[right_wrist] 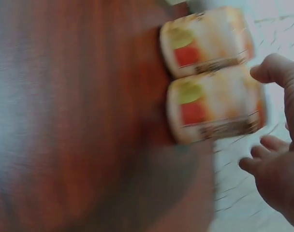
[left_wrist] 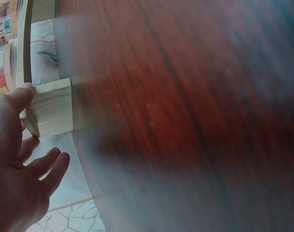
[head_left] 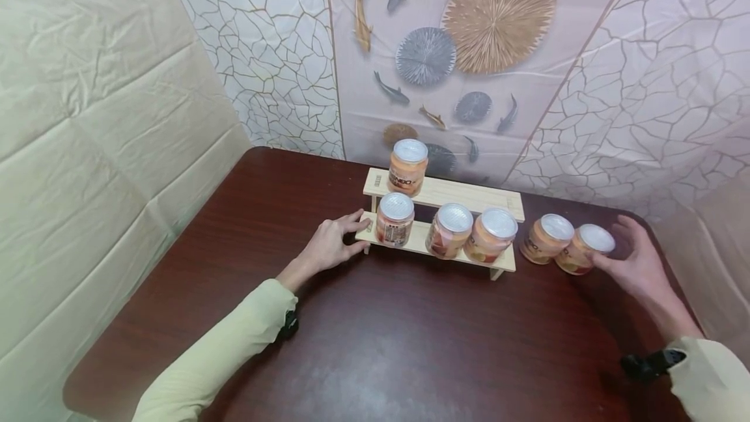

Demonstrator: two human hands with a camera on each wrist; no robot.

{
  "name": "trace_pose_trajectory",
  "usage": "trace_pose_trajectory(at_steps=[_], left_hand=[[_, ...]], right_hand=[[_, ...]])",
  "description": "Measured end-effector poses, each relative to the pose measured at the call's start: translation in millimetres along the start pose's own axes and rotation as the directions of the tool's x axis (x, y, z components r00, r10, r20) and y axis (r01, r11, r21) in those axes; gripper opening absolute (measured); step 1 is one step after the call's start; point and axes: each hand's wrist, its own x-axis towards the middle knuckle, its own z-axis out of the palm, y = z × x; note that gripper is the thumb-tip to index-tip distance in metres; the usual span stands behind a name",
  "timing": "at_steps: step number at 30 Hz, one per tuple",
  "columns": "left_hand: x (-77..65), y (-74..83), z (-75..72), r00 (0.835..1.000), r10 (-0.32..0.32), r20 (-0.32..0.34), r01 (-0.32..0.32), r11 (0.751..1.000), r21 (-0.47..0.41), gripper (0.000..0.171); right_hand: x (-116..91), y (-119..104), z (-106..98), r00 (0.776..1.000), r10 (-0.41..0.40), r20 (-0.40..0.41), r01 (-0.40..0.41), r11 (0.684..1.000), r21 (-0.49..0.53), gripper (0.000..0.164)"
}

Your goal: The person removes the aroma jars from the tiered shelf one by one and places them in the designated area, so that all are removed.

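Observation:
A two-tier wooden rack (head_left: pixel 469 195) stands toward the back of the table. My left hand (head_left: pixel 329 246) pinches the left end of its lower board, with the thumb and index finger on opposite edges in the left wrist view. One jar with a silver lid (head_left: pixel 407 168) sits on the upper tier. On the lower tier are a left jar (head_left: pixel 395 220) and two close together, a middle jar (head_left: pixel 448 232) and a right jar (head_left: pixel 491 235). My right hand (head_left: pixel 638 262), fingers spread, is at the outer jar (head_left: pixel 577 254) on the table; whether the thumb touches it I cannot tell. Beside it stands another jar (head_left: pixel 541 243).
The dark wooden table (head_left: pixel 363 337) has its back edge against a patterned wall cloth (head_left: pixel 281 51). Cream cloth (head_left: pixel 117 96) hangs along the left side. The table's right edge lies just past my right hand.

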Motion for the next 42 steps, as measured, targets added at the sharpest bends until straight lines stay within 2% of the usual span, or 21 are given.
trace_pose_trajectory(at_steps=[4, 7, 10, 13, 18, 24, 31, 38, 42], left_hand=[[-0.3, -2.1, 0.0, 1.0, 0.0, -0.006, 0.0, 1.0, -0.006, 0.046], [-0.5, -2.2, 0.0, 1.0, -0.005, -0.005, 0.005, 1.0, -0.009, 0.047], [-0.1, -1.4, 1.1, 1.0, -0.009, -0.003, 0.009, 1.0, -0.008, 0.047], [0.3, -0.9, 2.9, 1.0, -0.006, -0.008, 0.006, 1.0, -0.006, 0.046], [0.5, 0.7, 2.6, 1.0, 0.001, -0.013, -0.001, 1.0, -0.013, 0.046], [0.0, 1.6, 0.6, 1.0, -0.007, -0.01, 0.006, 1.0, -0.021, 0.046], [-0.7, 2.1, -0.1, 1.0, -0.013, 0.0, 0.013, 1.0, -0.011, 0.047], [0.5, 2.1, 0.2, 1.0, -0.007, -0.007, 0.007, 1.0, -0.007, 0.047], [0.8, 2.7, 0.2, 1.0, -0.017, 0.001, 0.017, 1.0, -0.011, 0.046]], right_hand=[[14, -32, -5, 0.991, -0.112, -0.068, 0.106, 0.99, -0.093, 0.082], [28, -66, 3, 0.977, -0.199, -0.076, 0.19, 0.975, -0.115, 0.078], [38, -103, 15, 0.967, -0.256, -0.023, 0.254, 0.966, -0.057, 0.076], [48, -137, 30, 0.953, -0.299, 0.057, 0.296, 0.954, 0.047, 0.072], [64, -179, 56, 0.942, -0.265, 0.208, 0.229, 0.956, 0.182, 0.067], [77, -208, 84, 0.918, -0.222, 0.329, 0.128, 0.95, 0.283, 0.069], [88, -227, 111, 0.906, -0.193, 0.376, 0.047, 0.93, 0.364, 0.069], [98, -239, 129, 0.892, -0.165, 0.421, 0.025, 0.947, 0.32, 0.075], [102, -245, 137, 0.884, -0.17, 0.436, 0.017, 0.943, 0.333, 0.075]])
